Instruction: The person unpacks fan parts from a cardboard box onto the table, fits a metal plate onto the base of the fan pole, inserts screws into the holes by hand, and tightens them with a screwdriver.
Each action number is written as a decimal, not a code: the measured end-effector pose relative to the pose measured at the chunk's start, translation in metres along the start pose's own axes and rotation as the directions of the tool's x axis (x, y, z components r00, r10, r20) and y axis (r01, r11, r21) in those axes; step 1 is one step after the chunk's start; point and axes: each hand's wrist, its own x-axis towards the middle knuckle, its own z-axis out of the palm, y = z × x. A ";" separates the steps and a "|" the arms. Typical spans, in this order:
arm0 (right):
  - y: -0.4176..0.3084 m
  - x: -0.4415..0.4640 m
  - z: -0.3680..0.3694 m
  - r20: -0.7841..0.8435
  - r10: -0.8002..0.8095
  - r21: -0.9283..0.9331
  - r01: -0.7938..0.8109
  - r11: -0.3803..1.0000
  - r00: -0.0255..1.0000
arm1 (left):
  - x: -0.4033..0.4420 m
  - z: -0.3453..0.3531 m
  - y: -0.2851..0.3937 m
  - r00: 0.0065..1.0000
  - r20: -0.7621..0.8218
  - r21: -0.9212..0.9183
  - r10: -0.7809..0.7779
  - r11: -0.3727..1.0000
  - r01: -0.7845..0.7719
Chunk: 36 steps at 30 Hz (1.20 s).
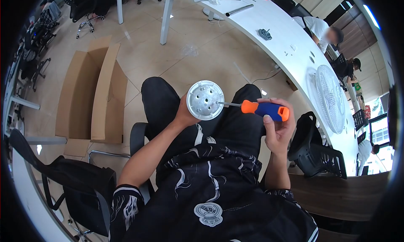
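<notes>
Above my lap, my left hand (185, 115) grips a round white part (205, 100) from its left side. Its metal-grey face, with several dark holes, is turned up toward the camera. To the right, my right hand (278, 126) is closed around the orange and blue handle of a screwdriver (266, 110). The screwdriver lies nearly level, its thin shaft pointing left, and the tip is at the right part of the round face. Whether the tip sits in a hole or on a screw is too small to tell.
An open cardboard box (96, 94) stands on the floor at left. The curved white table (277, 46) at right bears a fan grille (330, 99), a small grey part (264, 34) and a dark tube (239, 10). Chairs flank me. People are at the far right.
</notes>
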 end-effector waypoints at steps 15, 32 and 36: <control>0.000 0.005 -0.001 0.050 0.010 -0.042 -0.007 0.999 0.999 | 0.000 0.000 -0.002 0.997 0.000 0.102 0.077 0.992 -0.076; -0.001 0.005 -0.001 0.084 -0.038 -0.081 0.045 0.996 0.996 | 0.001 0.000 -0.002 0.999 0.033 -0.022 0.016 1.000 -0.015; -0.002 0.006 -0.001 0.084 -0.014 -0.057 0.019 0.998 0.996 | 0.000 0.000 -0.004 0.998 0.011 0.072 0.054 0.996 -0.055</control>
